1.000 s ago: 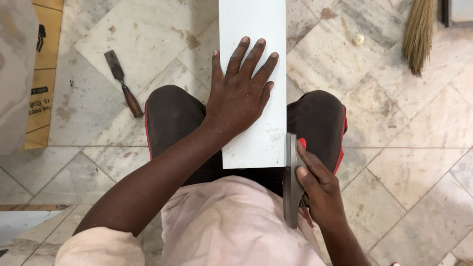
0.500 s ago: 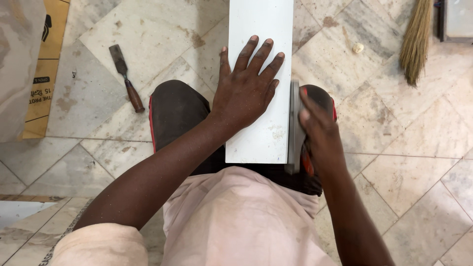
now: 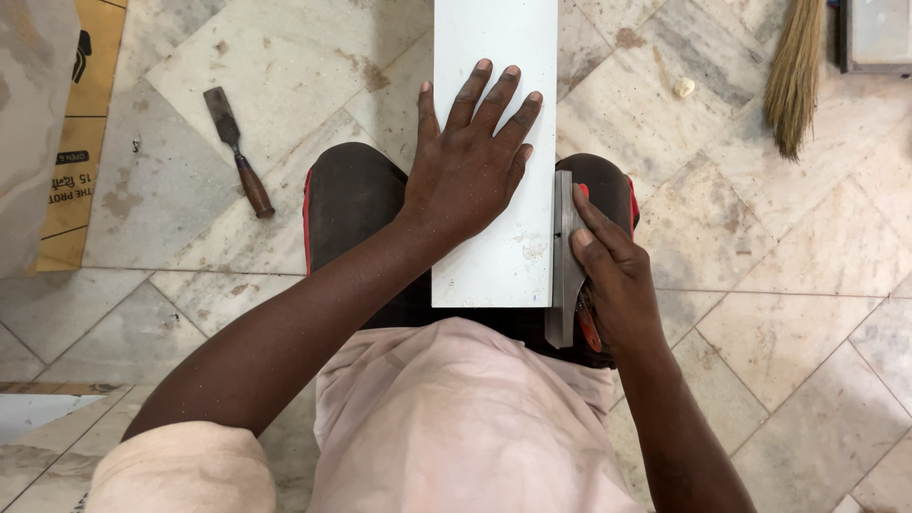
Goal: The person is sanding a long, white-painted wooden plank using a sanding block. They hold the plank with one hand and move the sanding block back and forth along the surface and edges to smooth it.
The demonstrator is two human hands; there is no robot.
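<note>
A long white board (image 3: 494, 38) lies across my knees and runs away from me over the tiled floor. My left hand (image 3: 470, 166) presses flat on the board, fingers spread. My right hand (image 3: 613, 275) grips a grey metal hand tool (image 3: 562, 261) with a red part, held flush against the board's right edge near its near end. My dark trousers (image 3: 351, 204) show on both sides of the board.
A chisel with a reddish wooden handle (image 3: 239, 152) lies on the marble tiles to the left. Flattened cardboard (image 3: 81, 133) sits at the far left. A straw broom (image 3: 793, 76) rests at the upper right, beside a small pale lump (image 3: 683, 86).
My right hand with the metal tool has slid forward along the board's right edge, from the near end up toward my knee. My left hand stays flat on the board.
</note>
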